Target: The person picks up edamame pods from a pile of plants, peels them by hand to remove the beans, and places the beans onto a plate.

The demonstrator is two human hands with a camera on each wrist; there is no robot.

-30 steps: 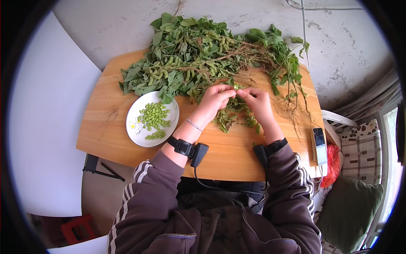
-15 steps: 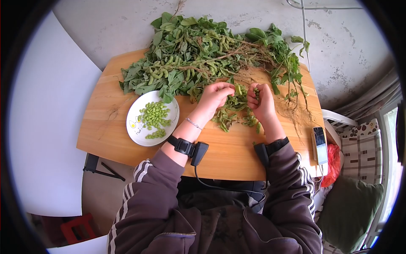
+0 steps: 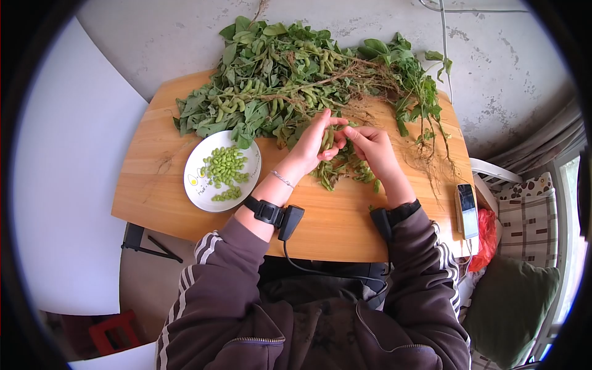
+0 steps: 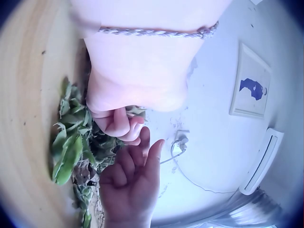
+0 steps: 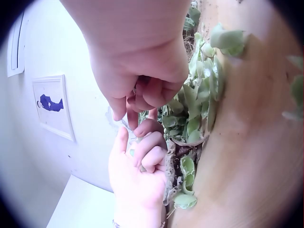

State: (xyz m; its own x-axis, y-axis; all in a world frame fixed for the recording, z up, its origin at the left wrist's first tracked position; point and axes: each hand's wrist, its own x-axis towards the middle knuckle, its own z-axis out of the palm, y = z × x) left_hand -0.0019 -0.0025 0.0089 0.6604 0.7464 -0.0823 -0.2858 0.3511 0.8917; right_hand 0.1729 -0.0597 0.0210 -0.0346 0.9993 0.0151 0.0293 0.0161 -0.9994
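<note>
In the head view my left hand (image 3: 313, 145) and right hand (image 3: 372, 148) meet over the table, fingertips close together. Green soybean pods (image 3: 328, 139) lie in the curled fingers of my left hand, its index finger stretched out. The right hand's thumb and index finger pinch at a green pod by the left fingertips, its other fingers curled in. The wrist views show both hands with folded fingers, mostly hiding what they hold. Below them lies a small heap of opened pod shells (image 3: 333, 169). A white plate (image 3: 196, 161) with shelled green soybeans (image 3: 227, 168) stands to the left.
A large pile of uprooted soybean plants (image 3: 265, 80) covers the back of the wooden table (image 3: 277, 228), roots (image 3: 431, 160) trailing at the right. A phone (image 3: 467, 209) lies at the right edge, a red bag (image 3: 485, 240) beyond it. A cable hangs below my wrists.
The hands came apart half a second ago, with green showing in the curled right fingers. Now the right hand is back against the left, whose index finger has straightened, with pods showing in its grasp.
</note>
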